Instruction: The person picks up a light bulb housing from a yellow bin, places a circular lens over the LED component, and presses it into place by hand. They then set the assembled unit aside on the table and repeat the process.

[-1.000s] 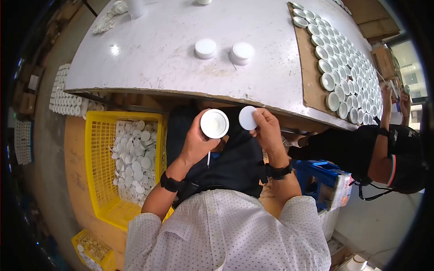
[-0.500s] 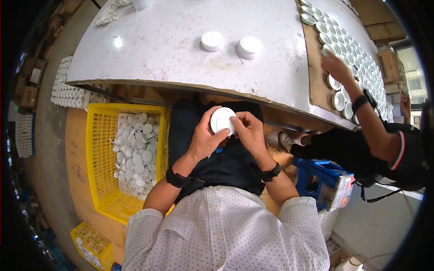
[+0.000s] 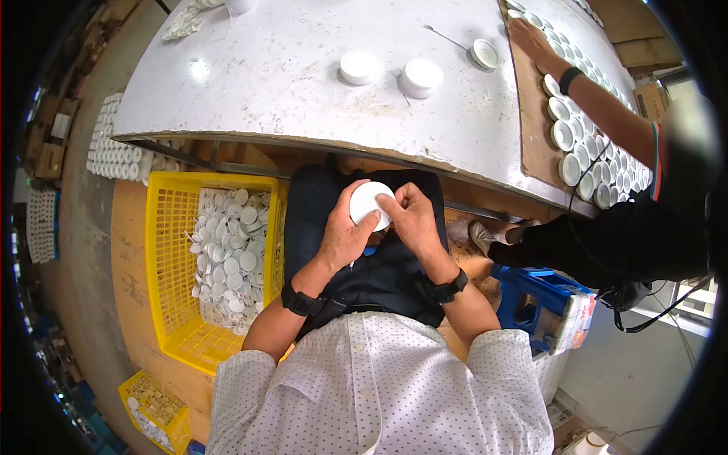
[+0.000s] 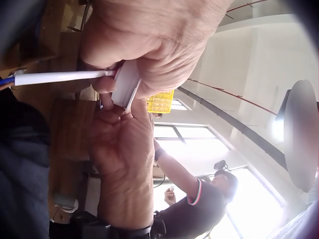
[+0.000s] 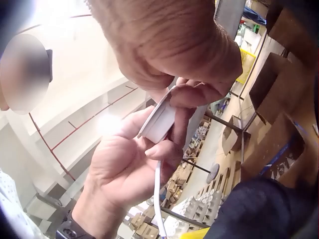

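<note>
A round white downlight is held over the lap, its flat disc cover facing up in the head view. My left hand grips its body from the left, thumb on the cover's near edge. My right hand pinches it from the right, thumb on the cover and fingers bent under the rim. In the left wrist view the housing shows edge-on between both hands, a white cable with a blue wire end coming out of it. The right wrist view shows the thin rim and side wall between the fingers.
Two white downlights stand on the white table, and an open one with a cable lies farther right. Another person's arm reaches over rows of fixtures on cardboard. A yellow basket holds white discs.
My right hand has brought the separate white disc left onto the downlight's open face, and both hands now hold them together. The other person's arm has reached in; an open downlight now shows on the table.
</note>
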The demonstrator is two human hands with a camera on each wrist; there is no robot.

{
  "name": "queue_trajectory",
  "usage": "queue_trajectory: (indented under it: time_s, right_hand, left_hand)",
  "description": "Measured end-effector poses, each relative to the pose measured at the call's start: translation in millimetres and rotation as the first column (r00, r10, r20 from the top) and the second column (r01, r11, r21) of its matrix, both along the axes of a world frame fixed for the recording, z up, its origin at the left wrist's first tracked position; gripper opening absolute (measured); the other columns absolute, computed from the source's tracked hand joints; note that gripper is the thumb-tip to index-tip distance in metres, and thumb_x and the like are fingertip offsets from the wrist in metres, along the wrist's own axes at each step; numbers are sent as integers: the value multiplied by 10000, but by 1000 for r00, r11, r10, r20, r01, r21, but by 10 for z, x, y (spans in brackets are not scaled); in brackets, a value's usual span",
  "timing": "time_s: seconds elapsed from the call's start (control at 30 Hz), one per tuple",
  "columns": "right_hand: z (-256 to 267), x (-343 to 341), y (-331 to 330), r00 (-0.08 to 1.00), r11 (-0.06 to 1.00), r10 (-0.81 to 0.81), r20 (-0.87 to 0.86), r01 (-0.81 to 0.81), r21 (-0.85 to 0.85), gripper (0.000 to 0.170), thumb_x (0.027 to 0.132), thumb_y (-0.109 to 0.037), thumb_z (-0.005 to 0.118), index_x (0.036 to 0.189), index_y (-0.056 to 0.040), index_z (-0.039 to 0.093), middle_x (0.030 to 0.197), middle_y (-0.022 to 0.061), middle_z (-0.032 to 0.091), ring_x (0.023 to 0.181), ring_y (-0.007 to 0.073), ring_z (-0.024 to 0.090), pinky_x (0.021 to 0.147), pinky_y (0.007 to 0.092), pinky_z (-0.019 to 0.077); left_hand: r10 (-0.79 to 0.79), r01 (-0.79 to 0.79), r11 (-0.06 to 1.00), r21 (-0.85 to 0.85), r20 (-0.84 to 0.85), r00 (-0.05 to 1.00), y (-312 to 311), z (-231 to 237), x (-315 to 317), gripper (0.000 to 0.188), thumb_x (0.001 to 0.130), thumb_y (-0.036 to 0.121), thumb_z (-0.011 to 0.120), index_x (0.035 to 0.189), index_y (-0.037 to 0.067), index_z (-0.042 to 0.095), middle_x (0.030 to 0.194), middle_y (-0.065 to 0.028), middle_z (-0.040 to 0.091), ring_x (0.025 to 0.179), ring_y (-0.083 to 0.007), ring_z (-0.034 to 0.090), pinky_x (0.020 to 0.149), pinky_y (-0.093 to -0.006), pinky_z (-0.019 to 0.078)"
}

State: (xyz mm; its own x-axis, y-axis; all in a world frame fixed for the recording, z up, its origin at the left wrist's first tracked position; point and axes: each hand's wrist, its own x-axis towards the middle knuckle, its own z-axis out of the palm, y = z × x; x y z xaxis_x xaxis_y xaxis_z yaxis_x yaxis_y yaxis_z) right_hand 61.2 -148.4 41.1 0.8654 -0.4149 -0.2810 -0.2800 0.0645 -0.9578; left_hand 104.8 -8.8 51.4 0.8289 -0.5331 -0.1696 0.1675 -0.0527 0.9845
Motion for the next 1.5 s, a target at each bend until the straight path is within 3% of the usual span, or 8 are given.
queue_trajectory:
  time_s: [0.23,0.5,0.77,1.07,1.17,1.23,1.37,1.5]
  right_hand:
    - [-11,41,-7,992,993,101,-74,-96,65,320,792,-225,703,661,-70,455,610,-27,459,568,39,393,476,207,360]
    - [718,419,-554,986,968,96,139,-60,-243,215,810,-175,668,885,1,569,722,21,572,649,60,502,568,214,427]
    - [973,1454,-2158,986,430,-161,-32,40,-902,643,683,-462,698,1058,49,591,995,218,626,939,295,610,800,340,466]
    - [845,1836,-2326,943,341,-212,-256,-174,-924,843,623,-456,692,1240,62,446,1089,259,576,1038,328,562,878,364,447]
    - [796,1765,-2362,909,328,-287,-303,-204,-922,762,681,-436,684,1247,21,459,1104,244,574,1046,326,559,887,362,437]
    - [752,1642,-2510,953,315,-301,17,116,-942,714,693,-390,694,1224,33,474,1101,238,579,1018,313,576,873,354,446]
    - [847,1201,-2350,912,440,-291,288,395,-806,670,662,-268,758,1214,0,491,1134,187,572,999,280,575,813,343,474]
    - [924,622,-1485,902,654,369,222,-82,-752,679,639,-62,764,1249,-77,467,1177,105,535,960,229,547,770,312,485]
  left_hand:
    - [44,-46,999,15,117,992,40,1,-10,453,778,56,549,1214,33,430,1068,-162,564,970,-236,565,850,-328,450]
    - [247,-310,931,-191,-296,923,627,-289,274,302,847,116,570,1135,39,522,960,-77,604,848,-154,596,757,-262,493]
    - [692,-564,717,409,-315,650,2305,-1528,269,266,864,89,475,1123,45,515,935,-54,596,803,-160,592,550,-272,480]
    - [862,-612,507,607,-336,380,3506,-2255,-447,550,726,43,521,1253,19,367,1071,-159,521,960,-258,534,671,-368,485]
    - [867,-536,358,765,-61,494,3652,-2507,-531,634,720,80,593,1293,0,333,1092,-164,513,957,-239,526,698,-355,466]
    - [755,-505,497,706,-64,652,3838,-2934,-476,624,751,165,650,1285,11,368,1076,-115,537,914,-200,552,694,-315,446]
    - [596,-511,791,336,-238,767,2444,-1428,83,339,837,141,592,1144,23,511,1071,-88,571,934,-192,578,734,-284,472]
    - [167,-251,945,-212,-347,923,1470,-304,494,401,843,83,565,1215,-5,444,1254,-164,477,1121,-267,508,848,-324,462]
